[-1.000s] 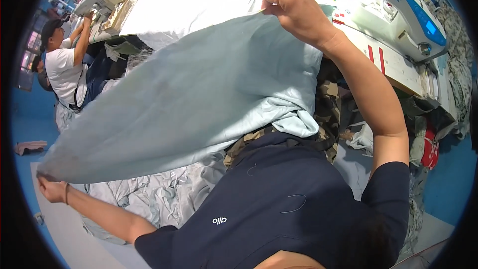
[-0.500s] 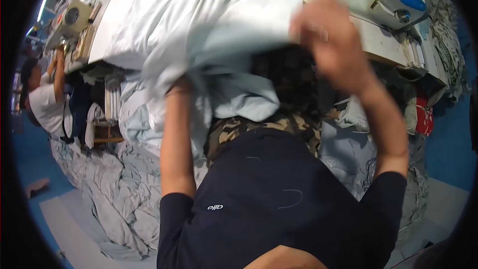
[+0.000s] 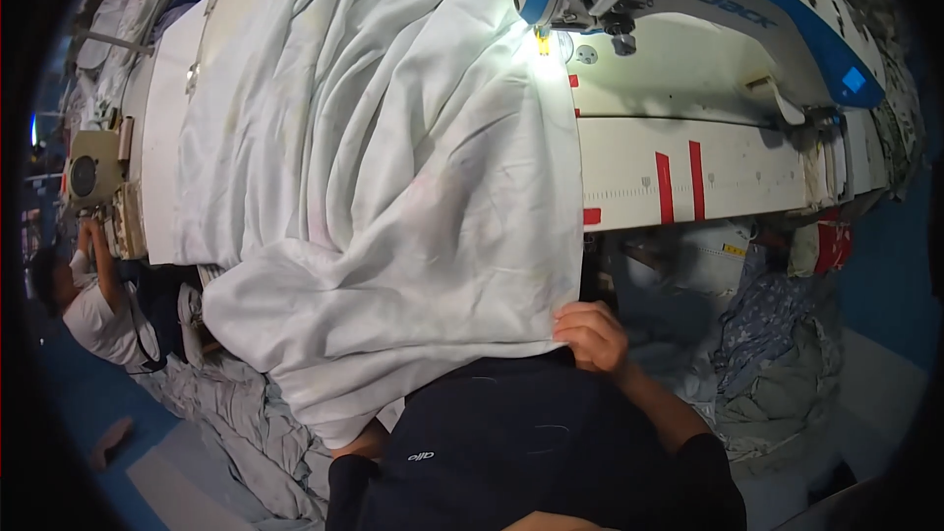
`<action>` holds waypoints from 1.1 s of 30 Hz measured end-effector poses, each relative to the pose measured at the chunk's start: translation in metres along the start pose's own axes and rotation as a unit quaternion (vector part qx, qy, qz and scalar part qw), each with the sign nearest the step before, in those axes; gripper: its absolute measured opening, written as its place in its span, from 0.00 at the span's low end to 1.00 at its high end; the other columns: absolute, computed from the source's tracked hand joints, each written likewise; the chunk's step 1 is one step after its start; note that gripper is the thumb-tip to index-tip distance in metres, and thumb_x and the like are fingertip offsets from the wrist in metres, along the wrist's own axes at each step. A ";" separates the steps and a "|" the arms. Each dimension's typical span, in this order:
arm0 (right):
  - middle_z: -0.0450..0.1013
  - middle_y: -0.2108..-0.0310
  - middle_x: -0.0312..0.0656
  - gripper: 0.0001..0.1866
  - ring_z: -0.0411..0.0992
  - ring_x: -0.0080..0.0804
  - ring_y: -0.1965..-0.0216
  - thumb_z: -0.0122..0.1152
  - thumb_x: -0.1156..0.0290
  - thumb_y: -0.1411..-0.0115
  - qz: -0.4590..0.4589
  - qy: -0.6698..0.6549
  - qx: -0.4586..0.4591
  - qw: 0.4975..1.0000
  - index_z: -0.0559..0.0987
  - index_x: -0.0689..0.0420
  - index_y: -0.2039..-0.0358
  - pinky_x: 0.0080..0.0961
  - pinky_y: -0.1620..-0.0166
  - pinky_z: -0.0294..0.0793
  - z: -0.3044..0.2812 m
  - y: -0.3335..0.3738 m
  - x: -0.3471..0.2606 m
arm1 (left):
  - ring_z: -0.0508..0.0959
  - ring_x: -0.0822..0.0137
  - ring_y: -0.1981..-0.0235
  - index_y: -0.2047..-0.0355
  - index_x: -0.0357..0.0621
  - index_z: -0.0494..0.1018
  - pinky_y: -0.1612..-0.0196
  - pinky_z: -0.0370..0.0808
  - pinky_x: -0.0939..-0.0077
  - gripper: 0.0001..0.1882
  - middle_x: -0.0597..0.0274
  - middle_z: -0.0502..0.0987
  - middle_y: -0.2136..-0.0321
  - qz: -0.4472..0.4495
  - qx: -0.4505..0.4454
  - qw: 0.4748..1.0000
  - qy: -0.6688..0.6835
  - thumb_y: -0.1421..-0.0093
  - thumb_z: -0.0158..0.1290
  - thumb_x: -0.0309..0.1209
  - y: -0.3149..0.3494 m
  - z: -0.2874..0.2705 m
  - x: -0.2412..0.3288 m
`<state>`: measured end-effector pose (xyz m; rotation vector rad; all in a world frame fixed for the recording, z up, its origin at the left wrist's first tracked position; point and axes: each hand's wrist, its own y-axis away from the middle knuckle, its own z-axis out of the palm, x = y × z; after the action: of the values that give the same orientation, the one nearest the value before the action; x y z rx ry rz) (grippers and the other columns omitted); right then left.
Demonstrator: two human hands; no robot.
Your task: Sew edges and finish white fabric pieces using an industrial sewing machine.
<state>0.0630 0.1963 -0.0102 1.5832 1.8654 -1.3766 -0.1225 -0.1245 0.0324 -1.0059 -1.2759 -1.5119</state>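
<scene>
A large white cloth [image 3: 413,206] spreads in folds over the sewing table and hangs over its front edge onto my lap. My right hand [image 3: 595,336] is closed on the cloth's near right corner, fingers curled over its edge. At the lower left, my left hand [image 3: 362,442] is mostly covered by the cloth, so its fingers are hidden. The far right part of the cloth reaches a sewing machine [image 3: 678,0], whose lamp lights the needle area [image 3: 543,41]. The cloth's right edge runs straight from there down to my right hand.
Red tape strips [image 3: 665,187] and a ruler scale mark the white table [image 3: 619,152] on the right. Heaped grey fabric [image 3: 236,413] lies at lower left, patterned fabric [image 3: 762,334] at right. On the far left another person [image 3: 108,305] sits working at a machine [image 3: 93,172].
My raised right hand has come down to the cloth's near corner. My left hand has drawn back toward me. The cloth now lies spread across my lap, and the view has shifted.
</scene>
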 end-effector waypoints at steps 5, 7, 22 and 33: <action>0.78 0.67 0.40 0.07 0.80 0.37 0.62 0.64 0.82 0.51 0.009 0.015 -0.027 0.999 0.80 0.59 0.71 0.29 0.64 0.75 -0.003 -0.029 0.008 | 0.78 0.59 0.54 0.49 0.36 0.73 0.52 0.79 0.64 0.17 0.51 0.78 0.55 0.011 -0.035 0.997 -0.074 0.30 0.47 0.35 -0.015 0.022 0.017; 0.78 0.66 0.40 0.08 0.80 0.38 0.62 0.63 0.83 0.52 0.003 0.012 -0.030 0.999 0.80 0.59 0.70 0.29 0.65 0.74 -0.007 -0.044 0.009 | 0.78 0.59 0.54 0.49 0.36 0.73 0.52 0.79 0.64 0.16 0.51 0.78 0.56 0.015 -0.062 0.992 -0.106 0.30 0.48 0.35 -0.026 0.028 0.029; 0.78 0.63 0.42 0.11 0.78 0.38 0.58 0.57 0.86 0.56 -0.024 0.080 -0.142 0.986 0.79 0.60 0.71 0.32 0.60 0.71 -0.035 -0.142 0.037 | 0.77 0.62 0.55 0.52 0.36 0.74 0.51 0.78 0.67 0.15 0.52 0.78 0.56 0.049 -0.262 0.935 -0.233 0.32 0.49 0.34 -0.159 0.065 0.079; 0.78 0.63 0.43 0.14 0.78 0.41 0.57 0.56 0.90 0.57 -0.071 0.090 -0.103 0.988 0.78 0.61 0.70 0.34 0.57 0.73 -0.037 -0.192 0.079 | 0.77 0.63 0.56 0.54 0.36 0.75 0.51 0.77 0.69 0.14 0.53 0.77 0.57 -0.019 -0.434 0.854 -0.288 0.34 0.51 0.33 -0.226 0.074 0.092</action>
<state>-0.1217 0.2880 0.0338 1.5407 2.1858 -1.0813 -0.3622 -0.0460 0.0701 -2.1552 -0.9494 -1.9445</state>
